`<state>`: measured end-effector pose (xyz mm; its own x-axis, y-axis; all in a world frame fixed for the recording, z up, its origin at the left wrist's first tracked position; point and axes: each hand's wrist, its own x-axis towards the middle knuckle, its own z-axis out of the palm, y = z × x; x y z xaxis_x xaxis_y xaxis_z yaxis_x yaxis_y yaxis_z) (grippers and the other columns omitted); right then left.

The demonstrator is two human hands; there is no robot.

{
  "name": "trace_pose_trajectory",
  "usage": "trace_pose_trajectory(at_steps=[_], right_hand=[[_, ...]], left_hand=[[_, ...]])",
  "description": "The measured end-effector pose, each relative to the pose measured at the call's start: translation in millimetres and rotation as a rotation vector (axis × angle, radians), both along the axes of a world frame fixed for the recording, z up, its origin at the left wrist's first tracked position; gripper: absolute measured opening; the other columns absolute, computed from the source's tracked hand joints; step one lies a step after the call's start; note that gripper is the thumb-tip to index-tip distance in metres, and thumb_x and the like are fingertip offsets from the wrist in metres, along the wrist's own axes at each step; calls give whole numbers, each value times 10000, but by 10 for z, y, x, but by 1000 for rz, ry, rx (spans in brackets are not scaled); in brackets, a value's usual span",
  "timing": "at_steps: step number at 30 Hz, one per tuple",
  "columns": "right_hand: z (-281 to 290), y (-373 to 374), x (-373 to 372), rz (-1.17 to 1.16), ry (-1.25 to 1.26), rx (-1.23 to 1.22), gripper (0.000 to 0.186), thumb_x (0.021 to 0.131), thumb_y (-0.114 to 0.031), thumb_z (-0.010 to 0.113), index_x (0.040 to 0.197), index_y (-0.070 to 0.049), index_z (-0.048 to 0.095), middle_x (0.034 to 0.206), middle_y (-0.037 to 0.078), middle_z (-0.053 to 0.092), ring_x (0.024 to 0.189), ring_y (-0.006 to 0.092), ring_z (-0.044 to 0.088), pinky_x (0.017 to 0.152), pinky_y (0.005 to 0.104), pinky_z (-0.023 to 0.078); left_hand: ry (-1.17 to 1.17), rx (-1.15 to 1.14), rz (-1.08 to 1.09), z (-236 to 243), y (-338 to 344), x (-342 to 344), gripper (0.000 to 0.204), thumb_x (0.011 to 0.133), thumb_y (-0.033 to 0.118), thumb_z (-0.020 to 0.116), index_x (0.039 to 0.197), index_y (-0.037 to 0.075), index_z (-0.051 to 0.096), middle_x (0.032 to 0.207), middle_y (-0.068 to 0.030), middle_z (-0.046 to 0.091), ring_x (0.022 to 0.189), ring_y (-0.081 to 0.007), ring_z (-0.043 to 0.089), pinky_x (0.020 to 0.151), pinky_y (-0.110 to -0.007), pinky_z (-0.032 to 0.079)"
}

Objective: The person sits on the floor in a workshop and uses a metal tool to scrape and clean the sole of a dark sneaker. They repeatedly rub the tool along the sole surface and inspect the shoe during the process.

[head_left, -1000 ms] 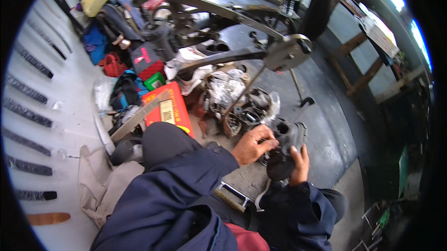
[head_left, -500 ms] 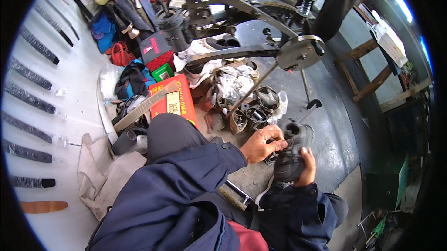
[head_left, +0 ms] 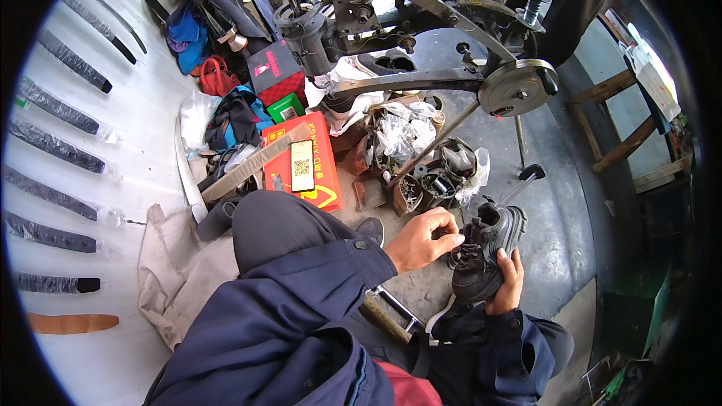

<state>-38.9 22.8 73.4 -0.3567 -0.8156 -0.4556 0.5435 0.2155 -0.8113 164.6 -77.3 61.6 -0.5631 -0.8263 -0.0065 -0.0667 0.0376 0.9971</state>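
Note:
A black lace-up shoe (head_left: 492,244) is held over my lap, toe toward me and the ankle opening away. My right hand (head_left: 508,283) grips its right side, thumb up along the upper and fingers around the edge. Left of the shoe, my left hand (head_left: 423,242) has thumb and forefinger pinched together close to the laces (head_left: 470,254). Whatever the pinch holds, if anything, is too small to make out. The shoe's sole is mostly hidden.
A hand-cranked shoe-sewing machine (head_left: 429,79) with a metal wheel (head_left: 519,88) and thread spool (head_left: 532,7) stands ahead. Tins of small parts (head_left: 421,188) sit beneath it. An orange-red box (head_left: 323,173) lies to the left. Another person's dark-trousered legs (head_left: 575,11) stand beyond.
My left fingers have come off the shoe's upper to its left. The shoe has tilted slightly in my right hand. The whole view has shifted, moving the surroundings rightward.

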Motion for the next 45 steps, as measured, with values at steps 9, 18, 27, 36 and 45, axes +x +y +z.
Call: trace_pose_trajectory(at_steps=[9, 18, 27, 36, 45], right_hand=[[45, -152, 209, 45, -141, -33, 570, 924, -154, 615, 1418, 55, 419, 1240, 182, 637, 1089, 271, 670, 934, 376, 546], [-120, -146, 317, 130, -37, 10, 507, 943, -168, 631, 1375, 36, 462, 1171, 125, 659, 1039, 226, 683, 896, 341, 556], [-38, -129, 274, 40, 63, -45, 715, 919, -169, 684, 1472, 121, 337, 1328, 225, 582, 1153, 297, 640, 993, 372, 510], [-158, -67, 192, -95, 33, 58, 779, 911, -194, 707, 1496, 134, 311, 1356, 244, 562, 1208, 279, 602, 1017, 361, 478], [-89, -111, 201, -86, -46, 150, 878, 919, -174, 687, 1569, 104, 167, 1422, 278, 501, 1195, 321, 620, 982, 412, 525]], left_hand=[[-283, 327, 47, 16, 107, 404, 243, 951, 130, 696, 1099, -2, 556, 792, -38, 662, 693, -126, 643, 654, -293, 517], [-139, 276, 62, -115, 385, 730, 197, 982, 16, 562, 1177, -1, 539, 870, -51, 663, 771, -123, 646, 727, -293, 521], [137, 61, 317, 524, -17, 1165, 209, 934, 62, 641, 1130, 60, 569, 986, -14, 584, 898, -87, 588, 834, -273, 506], [-73, 3, 772, 805, -961, 3024, 282, 913, 242, 704, 1119, 89, 587, 1020, -63, 688, 827, -161, 702, 694, -290, 541], [-827, 49, 734, -1315, -1117, 3509, 500, 801, 220, 833, 1165, 65, 527, 1017, -120, 666, 863, -203, 675, 650, -351, 543]])
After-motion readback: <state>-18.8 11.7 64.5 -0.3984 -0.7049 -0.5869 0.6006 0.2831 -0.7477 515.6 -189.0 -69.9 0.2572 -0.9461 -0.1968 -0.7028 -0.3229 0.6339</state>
